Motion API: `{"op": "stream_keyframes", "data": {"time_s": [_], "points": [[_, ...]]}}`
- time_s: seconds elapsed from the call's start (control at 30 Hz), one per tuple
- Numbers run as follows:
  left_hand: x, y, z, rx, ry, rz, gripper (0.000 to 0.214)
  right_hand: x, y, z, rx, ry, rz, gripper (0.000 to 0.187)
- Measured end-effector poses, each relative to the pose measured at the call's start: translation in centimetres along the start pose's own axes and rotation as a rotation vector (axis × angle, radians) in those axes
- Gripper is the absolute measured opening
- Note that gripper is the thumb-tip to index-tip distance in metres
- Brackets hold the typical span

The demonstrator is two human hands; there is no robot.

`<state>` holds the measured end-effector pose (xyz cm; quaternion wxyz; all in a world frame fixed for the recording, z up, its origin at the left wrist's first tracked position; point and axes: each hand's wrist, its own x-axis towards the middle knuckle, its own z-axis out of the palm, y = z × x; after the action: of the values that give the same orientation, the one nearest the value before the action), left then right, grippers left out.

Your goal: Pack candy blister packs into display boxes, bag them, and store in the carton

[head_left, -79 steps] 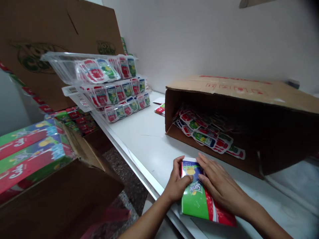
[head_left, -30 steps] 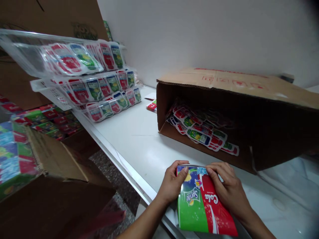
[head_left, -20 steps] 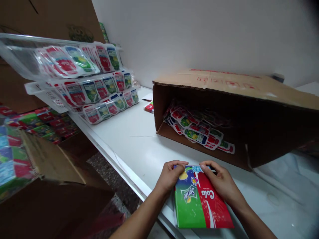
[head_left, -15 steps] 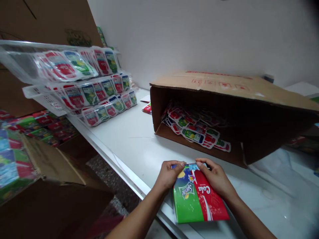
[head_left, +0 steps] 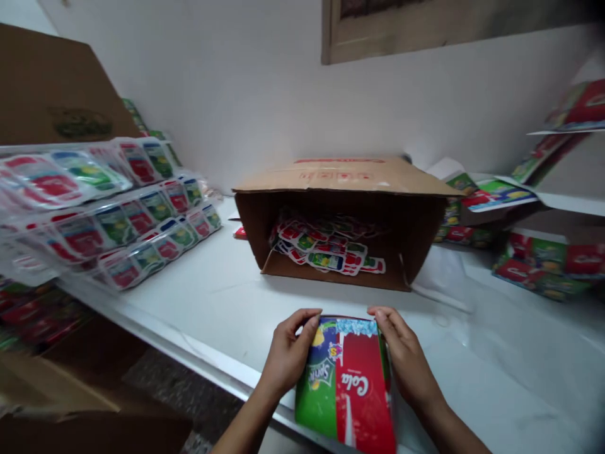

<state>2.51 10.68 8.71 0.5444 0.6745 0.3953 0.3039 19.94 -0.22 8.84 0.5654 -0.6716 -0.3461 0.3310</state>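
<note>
A flat printed carton [head_left: 347, 384], green "Sprite" on its left half and red "Cola" on its right, lies at the near edge of the white table [head_left: 222, 287]. My left hand [head_left: 288, 353] grips its upper left corner, thumb on the printed face. My right hand [head_left: 404, 356] holds the upper right edge, fingers curled over the top. Both hands are closed on the carton. Its near end hangs past the table edge and out of view.
A brown cardboard box [head_left: 340, 217] lies on its side behind my hands, with small printed packets [head_left: 326, 249] spilling from it. Clear trays of packets [head_left: 99, 214] are stacked at the left. More printed cartons [head_left: 543, 258] sit at the right. An open box [head_left: 70, 403] stands on the floor.
The view has swung to the right, showing the shelf and cartons at the right. My hands turned the carton so it lies straighter in front of me, both still gripping its top corners.
</note>
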Motion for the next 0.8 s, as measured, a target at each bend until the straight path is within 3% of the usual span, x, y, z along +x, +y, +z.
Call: {"op": "stream_keyframes", "data": {"time_s": [0.07,0.13,0.17,0.27,0.33,0.43,0.5,0.53,0.6,0.7,0.8], "points": [[1.7,0.6,1.0,0.017,0.046,0.209,0.037,-2.1,-0.8,-0.4,-0.116,0.143,-0.258,0.025],[3.2,0.6,1.6,0.027,0.127,0.334,0.04,-4.0,-0.7,-0.3,-0.223,0.109,-0.498,0.016],[3.7,0.4,1.6,-0.007,0.123,0.305,0.045,-4.8,-0.4,-0.1,-0.263,0.051,-0.586,0.016],[4.0,-0.2,0.9,-0.23,-0.162,0.012,0.062,-6.0,0.6,0.7,-0.317,-0.101,-0.714,0.029],[3.7,0.2,0.1,-0.315,-0.353,-0.097,0.067,-6.1,0.6,1.1,-0.311,-0.146,-0.727,0.033],[3.8,2.3,-0.9,-0.203,-0.511,-0.135,0.057,-5.9,-0.2,0.8,-0.29,-0.244,-0.738,0.034],[4.4,4.2,-1.1,-0.045,-0.637,-0.156,0.053,-5.4,-0.4,-0.6,-0.281,-0.334,-0.714,0.032],[4.8,5.1,-1.2,0.033,-0.692,-0.154,0.053,-5.0,-0.2,-1.9,-0.287,-0.346,-0.669,0.03],[5.5,6.5,-1.1,0.178,-0.754,-0.127,0.056,-3.7,1.2,-6.0,-0.346,-0.236,-0.517,0.026],[6.0,7.3,-0.6,0.313,-0.748,-0.062,0.057,-1.2,5.0,-15.9,-0.563,0.312,-0.135,0.033],[6.0,7.1,0.3,0.331,-0.774,-0.017,0.056,0.5,8.8,-26.3,-0.819,0.762,0.252,0.056]]}}
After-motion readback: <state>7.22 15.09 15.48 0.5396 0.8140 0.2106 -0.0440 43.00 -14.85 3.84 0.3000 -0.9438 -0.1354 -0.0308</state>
